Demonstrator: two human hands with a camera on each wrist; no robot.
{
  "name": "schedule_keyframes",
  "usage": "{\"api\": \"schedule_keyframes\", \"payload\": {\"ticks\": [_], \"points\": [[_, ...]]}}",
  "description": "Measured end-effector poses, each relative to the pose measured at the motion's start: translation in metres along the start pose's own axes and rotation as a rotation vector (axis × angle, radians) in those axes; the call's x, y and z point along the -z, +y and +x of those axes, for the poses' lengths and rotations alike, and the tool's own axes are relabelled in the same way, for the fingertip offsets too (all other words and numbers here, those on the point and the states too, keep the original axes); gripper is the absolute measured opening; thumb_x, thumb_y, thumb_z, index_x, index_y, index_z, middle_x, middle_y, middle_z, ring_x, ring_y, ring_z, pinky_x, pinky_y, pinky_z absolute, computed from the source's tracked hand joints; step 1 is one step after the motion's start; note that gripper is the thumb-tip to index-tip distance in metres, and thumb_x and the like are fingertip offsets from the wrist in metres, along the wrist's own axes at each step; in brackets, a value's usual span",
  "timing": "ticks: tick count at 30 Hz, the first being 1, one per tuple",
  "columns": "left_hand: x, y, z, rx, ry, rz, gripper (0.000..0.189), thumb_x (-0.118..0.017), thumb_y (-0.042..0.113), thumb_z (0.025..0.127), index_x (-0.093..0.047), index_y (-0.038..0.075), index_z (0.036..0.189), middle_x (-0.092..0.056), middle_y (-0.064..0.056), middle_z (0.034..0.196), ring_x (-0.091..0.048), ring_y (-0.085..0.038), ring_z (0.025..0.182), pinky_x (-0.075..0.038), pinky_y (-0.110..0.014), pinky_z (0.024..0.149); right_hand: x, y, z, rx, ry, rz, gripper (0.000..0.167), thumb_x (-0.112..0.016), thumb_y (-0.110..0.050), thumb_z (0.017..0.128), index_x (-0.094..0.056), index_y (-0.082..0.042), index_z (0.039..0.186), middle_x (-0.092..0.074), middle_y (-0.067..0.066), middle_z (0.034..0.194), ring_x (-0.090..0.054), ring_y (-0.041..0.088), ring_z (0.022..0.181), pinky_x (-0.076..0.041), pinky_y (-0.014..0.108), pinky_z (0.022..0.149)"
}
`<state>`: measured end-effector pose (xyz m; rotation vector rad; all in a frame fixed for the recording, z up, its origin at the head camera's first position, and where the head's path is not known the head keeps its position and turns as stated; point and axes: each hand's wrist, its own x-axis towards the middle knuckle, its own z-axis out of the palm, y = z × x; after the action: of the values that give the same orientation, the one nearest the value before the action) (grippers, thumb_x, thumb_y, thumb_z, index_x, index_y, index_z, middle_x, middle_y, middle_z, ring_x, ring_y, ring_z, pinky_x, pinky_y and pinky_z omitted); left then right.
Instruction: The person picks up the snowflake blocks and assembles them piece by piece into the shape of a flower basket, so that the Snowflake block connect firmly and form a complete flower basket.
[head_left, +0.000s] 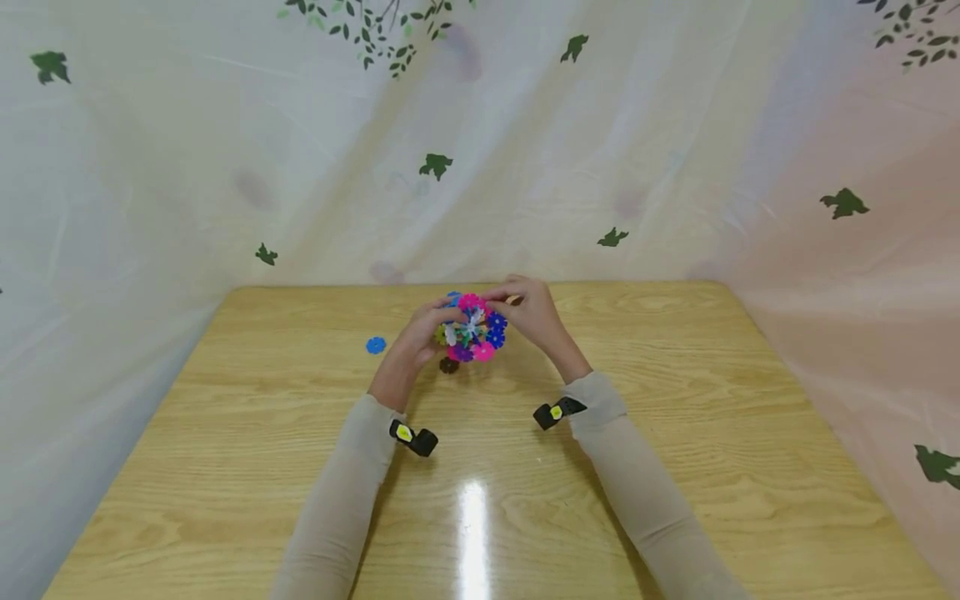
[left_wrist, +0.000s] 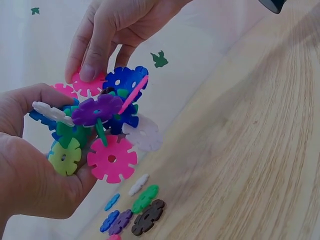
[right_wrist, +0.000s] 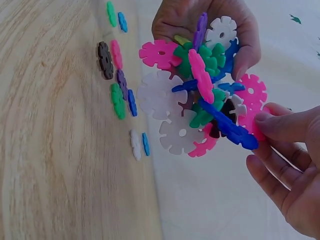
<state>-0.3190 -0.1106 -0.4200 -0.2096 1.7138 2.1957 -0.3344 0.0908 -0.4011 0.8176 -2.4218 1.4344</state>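
A ball-like cluster of interlocking notched plastic discs is held above the table, its pieces pink, blue, white, green, purple, yellow-green and dark brown. My left hand grips it from the left, thumb and fingers curled about its side. From the other side, my right hand pinches a pink disc at the cluster's edge between thumb and fingers. Another pink disc adjoins it. How firmly the two are slotted together I cannot tell. In the left wrist view, a purple disc faces the camera.
Loose discs lie on the wooden table beneath the hands: a dark brown disc, a green disc, a white disc and several others. One blue disc sits left of the left hand. A patterned cloth hangs behind the table.
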Motion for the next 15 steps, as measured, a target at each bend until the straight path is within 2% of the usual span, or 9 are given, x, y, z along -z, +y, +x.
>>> {"api": "schedule_keyframes", "payload": {"ticks": [5, 8, 15], "points": [[-0.0021, 0.0009, -0.0001, -0.003, 0.033, 0.045, 0.066, -0.063, 0.001, 0.087, -0.046, 0.003, 0.151, -0.042, -0.019, 0.152, -0.045, -0.034, 0.134, -0.039, -0.063, 0.113, -0.0018, 0.0016, -0.0010, 0.010, 0.006, 0.005, 0.010, -0.076, -0.001, 0.089, -0.081, -0.003, 0.098, -0.076, 0.015, 0.094, -0.072, 0.027, 0.084, -0.062, 0.030, 0.069], [-0.0031, 0.0016, -0.0011, 0.001, 0.046, 0.061, 0.068, -0.064, 0.000, 0.086, -0.045, 0.003, 0.152, -0.037, -0.018, 0.156, -0.042, -0.034, 0.136, -0.040, -0.064, 0.113, -0.0035, 0.0028, -0.0019, 0.015, 0.022, 0.021, 0.011, -0.077, 0.001, 0.088, -0.082, -0.002, 0.097, -0.077, 0.016, 0.094, -0.073, 0.028, 0.083, -0.063, 0.030, 0.070], [-0.0027, 0.0026, -0.0015, 0.011, 0.066, 0.016, 0.066, -0.063, -0.002, 0.087, -0.048, 0.005, 0.150, -0.049, -0.019, 0.144, -0.053, -0.032, 0.122, -0.044, -0.060, 0.111, -0.0074, 0.0042, -0.0022, 0.043, 0.067, 0.036, 0.010, -0.078, 0.000, 0.087, -0.082, -0.003, 0.095, -0.076, 0.017, 0.088, -0.072, 0.028, 0.077, -0.062, 0.027, 0.068]]}}
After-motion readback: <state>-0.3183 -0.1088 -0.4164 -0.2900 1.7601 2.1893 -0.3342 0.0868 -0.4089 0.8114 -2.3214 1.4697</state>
